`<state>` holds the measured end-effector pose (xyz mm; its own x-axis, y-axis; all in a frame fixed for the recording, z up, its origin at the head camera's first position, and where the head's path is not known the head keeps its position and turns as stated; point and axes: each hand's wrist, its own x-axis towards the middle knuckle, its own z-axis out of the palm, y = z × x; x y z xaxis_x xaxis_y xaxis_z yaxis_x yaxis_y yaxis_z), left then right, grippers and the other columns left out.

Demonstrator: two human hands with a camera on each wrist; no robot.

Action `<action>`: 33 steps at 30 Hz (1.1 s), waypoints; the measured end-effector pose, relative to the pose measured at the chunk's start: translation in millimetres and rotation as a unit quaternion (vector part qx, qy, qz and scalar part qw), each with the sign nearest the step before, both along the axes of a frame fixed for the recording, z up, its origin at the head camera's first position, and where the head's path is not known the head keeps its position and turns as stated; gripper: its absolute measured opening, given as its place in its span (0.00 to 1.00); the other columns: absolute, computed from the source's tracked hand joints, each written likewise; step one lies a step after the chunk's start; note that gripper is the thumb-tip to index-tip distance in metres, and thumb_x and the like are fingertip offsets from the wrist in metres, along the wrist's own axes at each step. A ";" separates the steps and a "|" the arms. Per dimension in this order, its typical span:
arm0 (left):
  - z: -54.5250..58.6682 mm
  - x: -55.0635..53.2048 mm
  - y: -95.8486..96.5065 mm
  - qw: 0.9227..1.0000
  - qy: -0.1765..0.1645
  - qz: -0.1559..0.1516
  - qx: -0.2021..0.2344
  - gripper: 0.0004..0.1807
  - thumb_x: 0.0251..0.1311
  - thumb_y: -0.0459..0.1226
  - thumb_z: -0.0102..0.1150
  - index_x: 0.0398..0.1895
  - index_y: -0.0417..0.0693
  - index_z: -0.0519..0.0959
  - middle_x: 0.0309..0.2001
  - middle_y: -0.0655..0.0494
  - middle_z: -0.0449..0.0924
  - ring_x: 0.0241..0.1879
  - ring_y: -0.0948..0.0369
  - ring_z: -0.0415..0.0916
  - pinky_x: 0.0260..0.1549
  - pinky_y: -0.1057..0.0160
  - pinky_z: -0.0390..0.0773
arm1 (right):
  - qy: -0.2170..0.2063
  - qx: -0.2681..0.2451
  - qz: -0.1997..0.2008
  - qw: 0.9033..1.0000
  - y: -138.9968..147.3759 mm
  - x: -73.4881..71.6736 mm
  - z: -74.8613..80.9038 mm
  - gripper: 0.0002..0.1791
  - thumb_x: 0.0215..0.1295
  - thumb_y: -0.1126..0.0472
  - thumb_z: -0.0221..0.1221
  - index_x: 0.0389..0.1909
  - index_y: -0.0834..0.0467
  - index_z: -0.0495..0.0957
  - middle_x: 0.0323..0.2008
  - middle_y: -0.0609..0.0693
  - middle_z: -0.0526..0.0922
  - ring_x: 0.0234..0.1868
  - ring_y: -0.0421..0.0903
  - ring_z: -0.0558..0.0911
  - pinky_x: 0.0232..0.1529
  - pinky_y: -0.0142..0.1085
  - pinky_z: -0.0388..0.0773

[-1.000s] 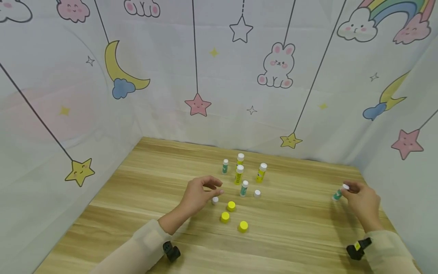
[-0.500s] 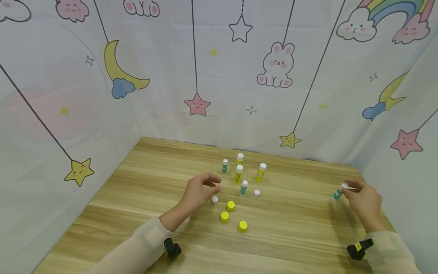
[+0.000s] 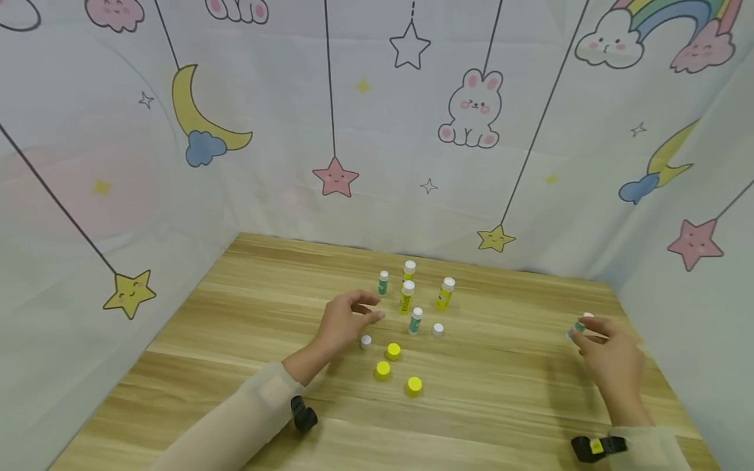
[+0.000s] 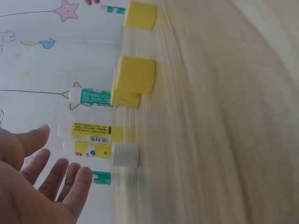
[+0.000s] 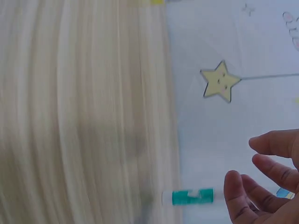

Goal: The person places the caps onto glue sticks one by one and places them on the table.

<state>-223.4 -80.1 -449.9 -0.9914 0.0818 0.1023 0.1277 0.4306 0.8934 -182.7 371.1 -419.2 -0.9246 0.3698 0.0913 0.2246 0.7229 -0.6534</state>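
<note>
At the table's right side, a green-labelled glue stick (image 3: 576,329) stands on the wood, partly covered by my right hand (image 3: 615,360). In the right wrist view the fingers are spread and the glue stick (image 5: 192,196) stands upright just past them, apart from the thumb. My left hand (image 3: 344,322) hovers over the table with relaxed, parted fingers and nothing in them. Below it lies a small white cap (image 3: 366,341). Beyond its fingertips stand yellow glue sticks (image 3: 406,298) and a green glue stick (image 3: 415,321), all upright.
Yellow caps (image 3: 393,352) lie in front of the glue sticks, with another white cap (image 3: 438,329) to their right. A smaller green glue stick (image 3: 383,283) stands at the back. Patterned cloth (image 3: 283,196) hangs along the table's far and side edges.
My right hand has let go of the green glue stick and drawn back slightly toward me, leaving it standing. My left hand has barely moved. The head view has shifted slightly.
</note>
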 end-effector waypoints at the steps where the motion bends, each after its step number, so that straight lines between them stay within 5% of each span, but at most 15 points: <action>1: -0.5 -1.5 0.2 1.000 -0.003 0.001 0.003 0.15 0.61 0.40 0.71 0.50 0.50 0.85 0.52 0.49 0.85 0.47 0.54 0.82 0.46 0.55 0.84 | -0.001 -0.001 0.007 1.000 -4.8 2.5 -0.4 0.27 0.73 0.48 0.60 0.65 0.60 0.76 0.61 0.65 0.80 0.30 0.34 0.84 0.25 0.33 0.80; 14: -7.1 -27.7 0.4 0.997 -0.042 0.049 0.037 0.24 0.62 0.39 0.71 0.60 0.45 0.78 0.57 0.49 0.82 0.53 0.51 0.81 0.51 0.52 0.82 | -0.004 -0.149 0.093 0.984 -78.8 27.1 3.3 0.25 0.72 0.49 0.62 0.64 0.55 0.76 0.63 0.54 0.78 0.44 0.29 0.80 0.45 0.30 0.83; 26: -18.6 -54.2 0.5 0.994 -0.058 0.073 0.059 0.29 0.61 0.38 0.71 0.65 0.43 0.75 0.60 0.46 0.80 0.57 0.48 0.79 0.56 0.49 0.80 | 0.000 -0.266 0.161 0.951 -129.8 42.4 3.6 0.21 0.73 0.59 0.62 0.64 0.60 0.75 0.63 0.54 0.76 0.56 0.47 0.79 0.50 0.30 0.82; 33: -24.8 -63.7 -4.3 0.993 -0.073 0.065 0.066 0.29 0.62 0.37 0.71 0.65 0.42 0.75 0.60 0.45 0.80 0.59 0.47 0.78 0.58 0.49 0.79 | 0.007 -0.288 0.176 0.941 -146.5 45.8 1.2 0.20 0.71 0.61 0.63 0.61 0.61 0.76 0.61 0.55 0.77 0.57 0.52 0.79 0.50 0.32 0.83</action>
<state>-287.1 -84.5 -474.7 -0.9977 -0.0530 -0.0414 -0.0560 0.3132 0.9480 -136.9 224.6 -418.0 -0.9993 0.0332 -0.0175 0.0260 0.2752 -0.9610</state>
